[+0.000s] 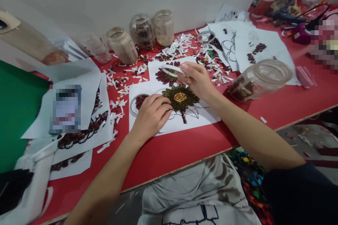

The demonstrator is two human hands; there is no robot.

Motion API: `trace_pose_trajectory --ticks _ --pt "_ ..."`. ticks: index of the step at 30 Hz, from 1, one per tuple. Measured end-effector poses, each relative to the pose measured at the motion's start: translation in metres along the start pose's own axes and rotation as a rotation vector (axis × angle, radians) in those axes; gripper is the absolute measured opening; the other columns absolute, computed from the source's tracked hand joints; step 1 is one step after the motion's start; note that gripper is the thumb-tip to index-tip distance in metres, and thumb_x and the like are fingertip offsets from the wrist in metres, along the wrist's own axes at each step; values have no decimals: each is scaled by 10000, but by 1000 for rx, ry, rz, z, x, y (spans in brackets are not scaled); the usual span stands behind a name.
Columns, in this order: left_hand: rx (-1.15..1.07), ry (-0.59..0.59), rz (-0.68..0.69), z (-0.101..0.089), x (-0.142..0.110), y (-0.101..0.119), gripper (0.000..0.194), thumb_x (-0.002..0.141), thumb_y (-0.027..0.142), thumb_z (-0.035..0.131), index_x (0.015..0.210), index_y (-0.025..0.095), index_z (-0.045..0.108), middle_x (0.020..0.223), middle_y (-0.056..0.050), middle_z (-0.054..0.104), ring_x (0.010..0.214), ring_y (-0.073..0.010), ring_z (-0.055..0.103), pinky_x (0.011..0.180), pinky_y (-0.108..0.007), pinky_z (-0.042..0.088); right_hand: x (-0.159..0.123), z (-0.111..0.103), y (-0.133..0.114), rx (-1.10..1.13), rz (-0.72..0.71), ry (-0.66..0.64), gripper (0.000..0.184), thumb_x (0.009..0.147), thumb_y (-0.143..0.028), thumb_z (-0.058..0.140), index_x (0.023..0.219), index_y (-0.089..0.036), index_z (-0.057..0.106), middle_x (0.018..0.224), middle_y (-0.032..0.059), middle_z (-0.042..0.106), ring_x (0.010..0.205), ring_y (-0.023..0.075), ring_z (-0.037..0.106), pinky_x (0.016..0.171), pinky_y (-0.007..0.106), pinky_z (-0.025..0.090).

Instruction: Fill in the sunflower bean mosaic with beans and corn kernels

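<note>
A white sheet (200,116) with a drawn flower lies on the red table (185,147). The flower (181,99) is filled with green seeds and has yellow kernels at its centre. My left hand (151,114) rests on the sheet just left of the flower, fingers curled and pressed down. My right hand (196,79) hovers above the flower's upper right, pinching a white paper strip (171,68). A small lid of dark red beans (138,102) sits beside my left hand. More red beans (163,76) lie on the paper behind the flower.
Three glass jars (142,31) stand at the wall, one jar (260,79) lies tipped at the right. White paper scraps (182,44) and beans are strewn about. Other bean pictures (79,137) and green card (16,112) lie left; drawings (253,45) lie right.
</note>
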State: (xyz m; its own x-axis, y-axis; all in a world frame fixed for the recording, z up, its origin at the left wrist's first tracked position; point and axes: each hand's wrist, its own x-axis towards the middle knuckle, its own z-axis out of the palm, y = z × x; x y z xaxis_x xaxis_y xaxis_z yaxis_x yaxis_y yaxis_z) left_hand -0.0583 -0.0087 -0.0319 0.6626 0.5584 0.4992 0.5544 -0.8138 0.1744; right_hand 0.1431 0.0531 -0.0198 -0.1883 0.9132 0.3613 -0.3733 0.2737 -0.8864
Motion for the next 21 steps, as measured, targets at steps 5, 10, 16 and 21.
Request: trace_pose_trajectory --ticks 5,10,16,21 --pt "-17 -34 42 1 -1 1 140 986 192 559 935 169 687 1073 -74 707 1054 -248 566 937 -426 487 0 0 0 -6 -1 11 389 805 -537 756 649 -224 586 494 -106 290 486 77 315 625 251 502" --pt "-51 -47 -6 1 0 1 144 984 193 559 920 153 681 1061 -88 708 1055 -252 561 959 -444 487 0 1 -1 -14 23 37 393 774 -557 772 643 -234 589 495 -104 282 491 84 298 636 261 508" --pt "-56 -82 -11 0 1 2 200 1015 203 505 916 150 671 1057 -95 713 1065 -253 562 963 -444 480 0 1 -1 -24 28 35 408 771 -572 768 640 -237 575 499 -101 278 497 88 309 640 262 506" --pt "-103 -43 -67 -3 -1 4 152 1018 210 515 971 149 646 991 -70 727 1004 -237 593 945 -416 466 0 0 -1 -10 12 19 407 799 -545 759 636 -229 561 508 -100 287 491 83 321 647 262 500"
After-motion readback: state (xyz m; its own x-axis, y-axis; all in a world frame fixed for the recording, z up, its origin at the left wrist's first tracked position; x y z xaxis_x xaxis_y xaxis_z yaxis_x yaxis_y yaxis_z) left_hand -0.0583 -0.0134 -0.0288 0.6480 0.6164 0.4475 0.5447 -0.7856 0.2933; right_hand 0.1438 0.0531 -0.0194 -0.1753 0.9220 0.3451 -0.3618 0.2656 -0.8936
